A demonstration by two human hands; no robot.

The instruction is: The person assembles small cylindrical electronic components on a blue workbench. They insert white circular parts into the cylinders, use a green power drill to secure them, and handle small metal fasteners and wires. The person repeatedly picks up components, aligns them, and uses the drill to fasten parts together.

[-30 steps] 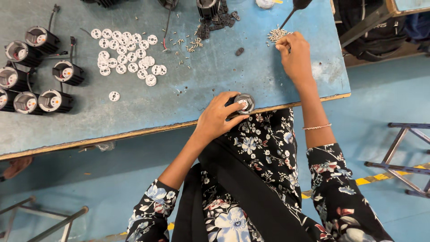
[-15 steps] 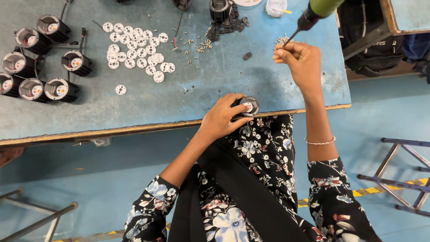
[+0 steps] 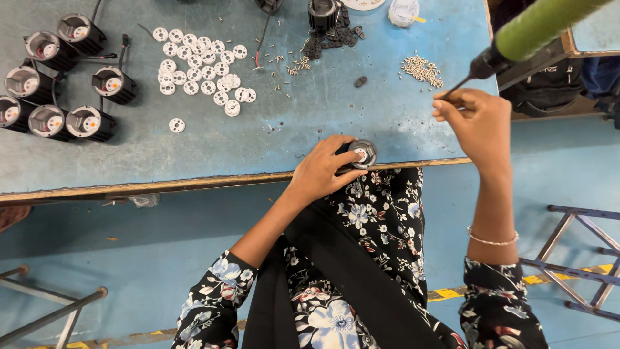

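Black round housing [image 3: 361, 154] sits at the near edge of the surface [image 3: 271, 139], wrapped in the left hand's [image 3: 326, 171] grip, the fingers curled closed around its side with its pale centre facing up. Up and to the right of that grip, the right hand [image 3: 481, 126] is raised above the surface edge, its fingertips [image 3: 442, 103] pinched shut at the thin metal tip of a screwdriver [image 3: 536, 32] with a green handle, which slants away toward the upper right. Whether a screw sits between those fingertips is too small to tell. Beyond the right hand lies a small heap of screws [image 3: 421, 69]. Far to the left of the left hand's grip, white discs [image 3: 203, 71] are spread in a loose patch, and further left stand several more black housings [image 3: 64, 84] with wires. Straight ahead of the held housing, a cluster of small black parts [image 3: 326, 35] lies near the far edge.
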